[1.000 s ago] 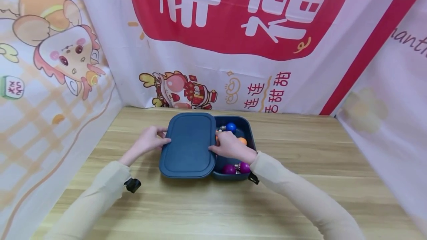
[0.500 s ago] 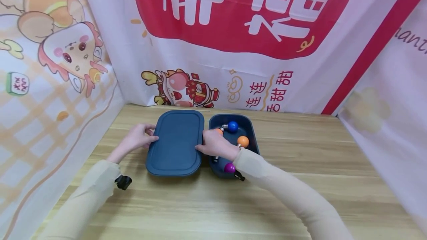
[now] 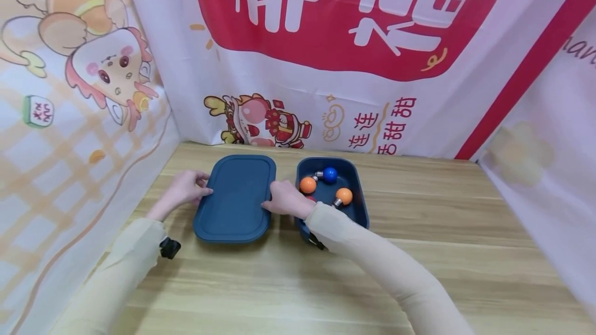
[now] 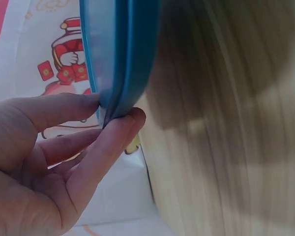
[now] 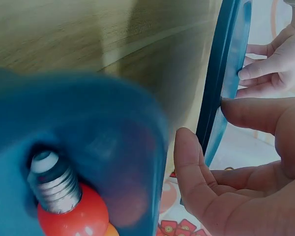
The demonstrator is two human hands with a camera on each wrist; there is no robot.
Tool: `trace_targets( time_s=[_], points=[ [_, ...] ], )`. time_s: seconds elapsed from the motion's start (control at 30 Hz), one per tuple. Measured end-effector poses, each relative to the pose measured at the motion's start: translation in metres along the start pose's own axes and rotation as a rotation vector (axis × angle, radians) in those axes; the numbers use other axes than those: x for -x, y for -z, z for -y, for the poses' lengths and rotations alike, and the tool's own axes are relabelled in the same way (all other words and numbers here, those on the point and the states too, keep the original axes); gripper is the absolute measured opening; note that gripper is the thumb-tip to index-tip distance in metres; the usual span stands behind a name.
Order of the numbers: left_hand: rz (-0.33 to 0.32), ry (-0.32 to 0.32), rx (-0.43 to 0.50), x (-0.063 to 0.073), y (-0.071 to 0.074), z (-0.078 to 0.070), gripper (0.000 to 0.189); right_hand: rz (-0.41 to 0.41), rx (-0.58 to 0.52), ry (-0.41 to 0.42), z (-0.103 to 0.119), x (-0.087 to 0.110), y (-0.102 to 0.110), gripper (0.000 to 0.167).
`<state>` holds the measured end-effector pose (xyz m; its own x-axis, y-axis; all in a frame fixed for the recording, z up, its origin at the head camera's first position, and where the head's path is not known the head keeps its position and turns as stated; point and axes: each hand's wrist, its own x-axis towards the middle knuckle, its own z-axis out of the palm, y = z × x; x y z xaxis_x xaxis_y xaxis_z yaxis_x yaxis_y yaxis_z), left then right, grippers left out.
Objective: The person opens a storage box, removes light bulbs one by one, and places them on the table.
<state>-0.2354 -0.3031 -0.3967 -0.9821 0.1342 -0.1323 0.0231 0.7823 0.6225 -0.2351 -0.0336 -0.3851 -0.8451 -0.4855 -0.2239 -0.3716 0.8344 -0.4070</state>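
Note:
A dark blue rounded lid (image 3: 235, 198) hangs level, close over the wooden table, to the left of the matching box (image 3: 361, 198). My left hand (image 3: 185, 188) pinches its left edge between thumb and fingers. At the opposite edge, my right hand (image 3: 287, 199) holds it with the thumb on top and the index finger beneath. Inside the uncovered box lie small light bulbs: a blue bulb (image 3: 330, 174), an orange bulb (image 3: 344, 196), another orange one and a red bulb (image 5: 73, 216) with a silver screw base. My right forearm hides the box's near part.
The wooden table (image 3: 419, 231) extends to the right and front. A printed white cloth (image 3: 261, 76) with a red panel hangs behind, and a patterned cloth (image 3: 93, 180) closes the left side. A white cloth (image 3: 540, 211) hangs on the right.
Both hands have carried the lid leftward, from overlapping the box's left side to beside it with a gap. More of the bulbs show in the box. The head view has shifted slightly.

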Motion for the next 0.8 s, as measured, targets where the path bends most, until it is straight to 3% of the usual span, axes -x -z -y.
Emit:
trace_targets(
  time_s=[0.27, 0.57, 0.8],
  points=[
    [-0.01, -0.002, -0.038, -0.006, 0.001, 0.017, 0.051, 0.004, 0.017, -0.019, 0.009, -0.018, -0.013, 0.039],
    [-0.019, 0.056, -0.06, -0.013, -0.003, 0.03, 0.05, 0.009, 0.009, -0.058, 0.015, -0.029, -0.028, 0.022],
    [-0.062, 0.034, -0.111, -0.014, -0.008, 0.041, 0.044, 0.021, -0.028, -0.057, 0.017, -0.038, -0.045, 0.034]
  ],
)
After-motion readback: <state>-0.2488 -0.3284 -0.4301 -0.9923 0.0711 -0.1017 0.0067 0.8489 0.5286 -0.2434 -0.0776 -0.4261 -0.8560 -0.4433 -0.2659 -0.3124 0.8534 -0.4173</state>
